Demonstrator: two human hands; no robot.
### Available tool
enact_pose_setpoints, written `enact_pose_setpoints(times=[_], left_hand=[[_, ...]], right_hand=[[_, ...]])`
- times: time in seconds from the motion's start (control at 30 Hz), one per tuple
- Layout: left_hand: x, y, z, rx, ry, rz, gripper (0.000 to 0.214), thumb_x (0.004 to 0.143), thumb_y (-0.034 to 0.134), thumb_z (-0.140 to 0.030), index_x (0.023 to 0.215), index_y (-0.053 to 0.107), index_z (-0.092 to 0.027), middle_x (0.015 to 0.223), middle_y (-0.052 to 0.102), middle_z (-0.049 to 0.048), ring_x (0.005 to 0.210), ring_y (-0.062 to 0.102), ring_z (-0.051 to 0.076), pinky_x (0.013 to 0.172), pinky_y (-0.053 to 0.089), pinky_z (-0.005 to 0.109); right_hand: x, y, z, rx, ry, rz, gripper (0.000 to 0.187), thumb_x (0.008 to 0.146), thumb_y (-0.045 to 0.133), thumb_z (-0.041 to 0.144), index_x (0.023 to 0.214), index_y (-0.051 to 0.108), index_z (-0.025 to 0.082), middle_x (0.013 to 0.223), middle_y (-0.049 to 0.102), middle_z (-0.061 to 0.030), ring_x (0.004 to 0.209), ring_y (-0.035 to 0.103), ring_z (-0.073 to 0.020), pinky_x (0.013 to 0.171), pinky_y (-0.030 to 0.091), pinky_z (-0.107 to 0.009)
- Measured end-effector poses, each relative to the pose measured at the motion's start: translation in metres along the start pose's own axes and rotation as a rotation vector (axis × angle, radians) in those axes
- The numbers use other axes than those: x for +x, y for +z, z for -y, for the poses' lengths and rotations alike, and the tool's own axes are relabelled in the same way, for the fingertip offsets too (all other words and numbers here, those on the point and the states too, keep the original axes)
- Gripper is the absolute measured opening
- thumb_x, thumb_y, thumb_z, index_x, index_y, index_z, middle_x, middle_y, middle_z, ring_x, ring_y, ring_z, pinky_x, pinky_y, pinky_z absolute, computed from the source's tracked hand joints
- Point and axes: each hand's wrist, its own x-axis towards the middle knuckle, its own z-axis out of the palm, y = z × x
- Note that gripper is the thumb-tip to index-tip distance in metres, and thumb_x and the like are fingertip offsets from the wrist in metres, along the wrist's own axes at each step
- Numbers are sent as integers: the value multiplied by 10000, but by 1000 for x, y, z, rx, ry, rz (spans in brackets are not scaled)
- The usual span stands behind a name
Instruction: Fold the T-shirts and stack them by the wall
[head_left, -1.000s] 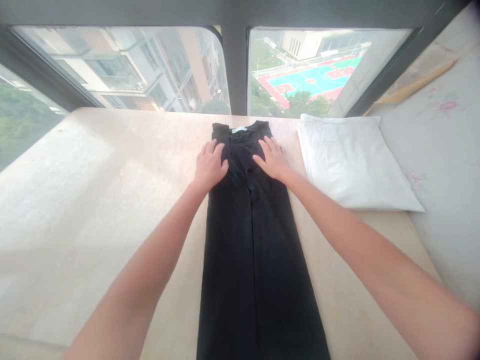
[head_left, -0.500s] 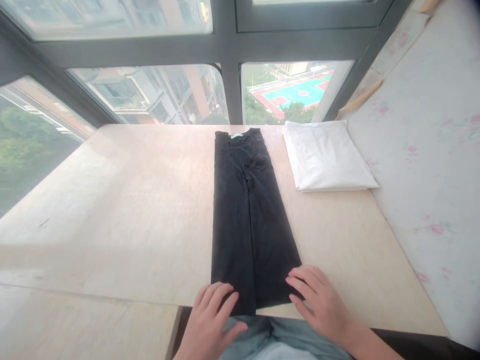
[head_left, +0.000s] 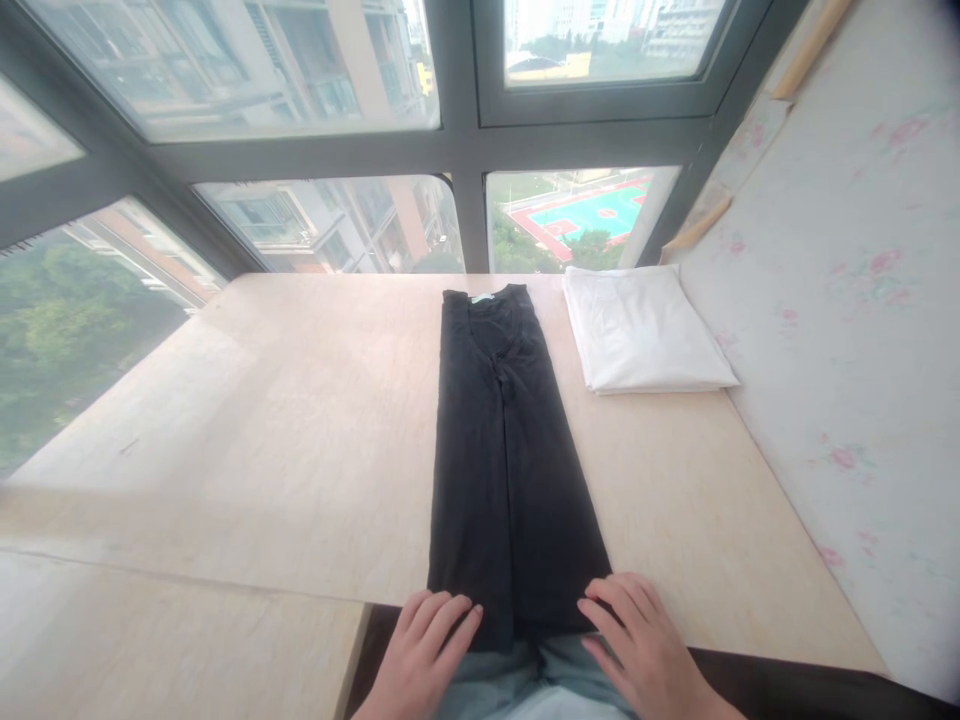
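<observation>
A black top (head_left: 480, 450) lies lengthwise in a long narrow strip. Its open neckline and a pale label are at the far end, by the window, and its near end hangs close to my lap. At the near left corner of the top is my left hand (head_left: 427, 650), its fingers bent over the cloth and its thumb out of sight. My right hand (head_left: 637, 640) rests by the near right corner, fingers apart and loosely curved, with the tips at the fabric's edge. Neither hand shows cloth pinched in it.
The top lies on a pale wooden surface (head_left: 300, 450). Folded white cloth (head_left: 637, 330) sits at the back right, beside a flowered wall (head_left: 847, 360). Grey window frames (head_left: 469, 150) border the back. A lower pale board (head_left: 165, 640) is at the near left.
The view has tilted up, showing more of the window. My right hand has moved slightly toward me along the top's edge; my left hand stays at its corner.
</observation>
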Motion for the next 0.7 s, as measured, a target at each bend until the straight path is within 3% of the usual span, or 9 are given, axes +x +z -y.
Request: enact_pose_setpoints(times=[0.17,0.4,0.6,0.7], left_hand=[[6,-11,-3,-29,41,10,430,912,398,24,1129,689,-205,1055,703,49,992,594,169,973,423,357],[11,-19,-5,-24,57,-8,411,890,407,6,1103,689,-203,1039,723,44,955,618,173,937,454,342],[1,-19,4,-51,-25,-29,432,813,455,9,1131,659,-200,1093,728,51,1041,641,193,981,466,358],[-3,-15,7,-105,-105,-53,385,801,500,0,1103,634,-198,1039,735,43,988,663,186,951,498,347]], right_hand=[[-5,-3,1,47,-25,-22,218,900,501,141,1002,690,177,985,658,-77,957,574,-219,889,460,-392],[-8,-8,-4,97,-70,-27,349,853,439,17,1035,691,176,990,677,-68,948,604,-188,887,495,-367],[-24,-6,-23,17,-40,48,297,835,532,57,1055,677,196,1191,662,-77,1149,598,-235,1032,469,-474],[-26,-9,-29,38,-39,99,300,839,532,62,1062,670,206,1207,667,-57,1175,604,-221,1050,485,-449]])
